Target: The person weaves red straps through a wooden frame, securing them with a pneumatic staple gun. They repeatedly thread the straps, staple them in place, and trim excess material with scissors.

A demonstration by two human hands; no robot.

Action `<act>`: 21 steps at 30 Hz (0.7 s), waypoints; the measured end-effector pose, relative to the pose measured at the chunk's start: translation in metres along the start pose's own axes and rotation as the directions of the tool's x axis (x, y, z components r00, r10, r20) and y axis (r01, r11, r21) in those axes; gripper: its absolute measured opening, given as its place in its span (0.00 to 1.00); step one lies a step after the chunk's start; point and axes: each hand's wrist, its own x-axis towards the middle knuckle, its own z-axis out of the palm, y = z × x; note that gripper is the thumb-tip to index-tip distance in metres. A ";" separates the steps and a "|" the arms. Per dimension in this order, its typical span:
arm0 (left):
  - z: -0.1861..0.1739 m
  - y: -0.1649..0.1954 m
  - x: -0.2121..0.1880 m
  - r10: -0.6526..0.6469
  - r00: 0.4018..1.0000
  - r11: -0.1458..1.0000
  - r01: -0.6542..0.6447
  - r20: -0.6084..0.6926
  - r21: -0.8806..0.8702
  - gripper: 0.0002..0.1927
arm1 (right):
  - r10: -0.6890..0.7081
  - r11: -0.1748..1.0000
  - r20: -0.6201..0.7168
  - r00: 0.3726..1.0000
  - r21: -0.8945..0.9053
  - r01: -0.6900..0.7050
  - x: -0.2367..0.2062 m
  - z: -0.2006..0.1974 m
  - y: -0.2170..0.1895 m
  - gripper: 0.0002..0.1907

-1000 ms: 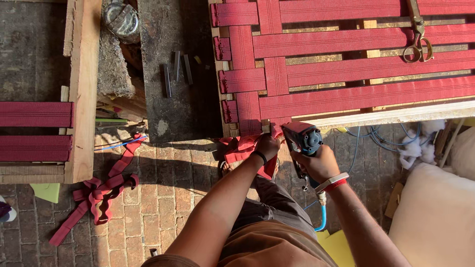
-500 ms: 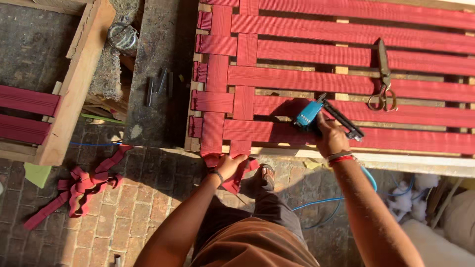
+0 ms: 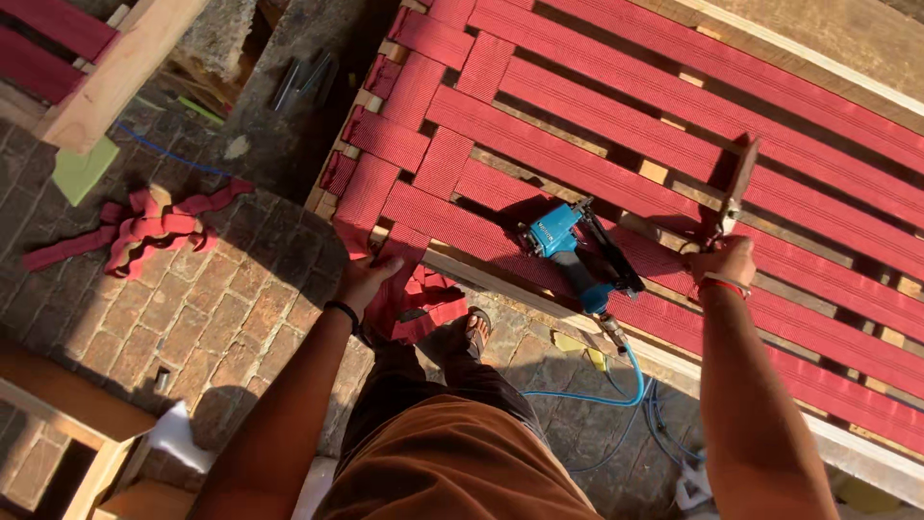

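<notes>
A wooden seat frame is woven with red webbing straps. My left hand grips the loose end of a red strap that hangs over the frame's near edge. My right hand is closed on the handles of a pair of metal scissors lying on the webbing. Between my hands a blue pneumatic staple gun rests on the straps, untouched. Its blue air hose drops to the floor by my foot.
Red strap offcuts lie on the brick floor at the left. A second wooden frame with red straps stands at the top left, a green scrap beside it. Strips of staples lie on a dark slab.
My right hand has set the staple gun down on the webbing and moved right onto the scissors. My left hand has taken hold of the hanging strap end.
</notes>
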 end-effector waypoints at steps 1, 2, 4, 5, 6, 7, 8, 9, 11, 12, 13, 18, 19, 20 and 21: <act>-0.001 0.004 0.001 -0.033 0.999 0.998 0.034 -0.026 0.052 0.20 | 0.039 0.984 0.170 0.985 -0.175 -0.009 0.007 -0.003 -0.004 0.38; -0.002 0.007 0.001 -0.072 0.996 0.992 0.077 -0.049 0.102 0.20 | 0.075 0.980 0.257 0.963 -0.196 -0.024 0.010 -0.003 -0.001 0.29; -0.004 0.013 0.000 -0.043 0.999 0.995 0.044 -0.012 0.094 0.20 | -0.042 0.822 0.512 0.858 0.506 -0.262 0.015 -0.007 0.004 0.17; -0.005 0.013 0.000 -0.063 0.998 0.992 0.065 -0.022 0.110 0.20 | -0.131 0.605 0.549 0.825 0.704 -0.373 0.013 -0.010 0.008 0.15; -0.006 0.012 0.001 -0.076 0.997 0.990 0.079 -0.032 0.121 0.20 | -0.221 0.592 0.465 0.857 0.763 -0.261 0.008 -0.012 0.010 0.14; -0.006 0.011 0.001 -0.087 0.995 0.987 0.092 -0.043 0.130 0.20 | -0.321 0.550 0.396 0.860 0.817 -0.171 -0.003 -0.011 0.011 0.13; -0.007 0.010 0.001 -0.063 0.997 0.989 0.068 -0.042 0.133 0.21 | -0.405 0.522 0.352 0.844 0.847 -0.103 -0.018 -0.009 0.013 0.13; -0.007 0.008 0.002 -0.040 0.999 0.990 0.044 -0.031 0.132 0.21 | -0.460 0.532 0.368 0.808 0.843 -0.081 -0.037 -0.006 0.014 0.13; -0.008 0.007 0.004 0.004 1.000 0.990 -0.002 -0.018 0.143 0.21 | -0.551 0.581 0.421 0.720 0.813 -0.031 -0.071 0.001 0.008 0.13; -0.009 0.007 0.006 0.017 1.000 0.984 -0.014 -0.013 0.176 0.21 | -0.560 0.644 0.483 0.673 0.765 -0.013 -0.086 0.008 -0.001 0.13; -0.010 0.007 0.007 0.025 1.000 0.977 -0.024 -0.003 0.210 0.22 | -0.557 0.703 0.544 0.628 0.711 0.008 -0.100 0.014 -0.009 0.14; -0.014 0.009 0.010 -0.093 0.996 0.948 0.094 -0.019 0.303 0.22 | -0.368 0.913 0.924 0.099 0.340 0.227 -0.143 0.040 -0.055 0.26; -0.014 0.009 0.010 -0.084 0.996 0.946 0.089 -0.029 0.311 0.22 | -0.351 0.865 0.934 0.066 0.296 0.405 -0.150 0.042 -0.062 0.27; -0.014 0.009 0.010 -0.099 0.995 0.945 0.101 -0.021 0.311 0.22 | -0.328 0.782 0.944 0.034 0.250 0.571 -0.157 0.045 -0.069 0.28; -0.014 0.009 0.010 -0.115 0.993 0.943 0.113 -0.012 0.314 0.23 | -0.293 0.814 0.954 0.066 0.213 0.540 -0.164 0.048 -0.077 0.28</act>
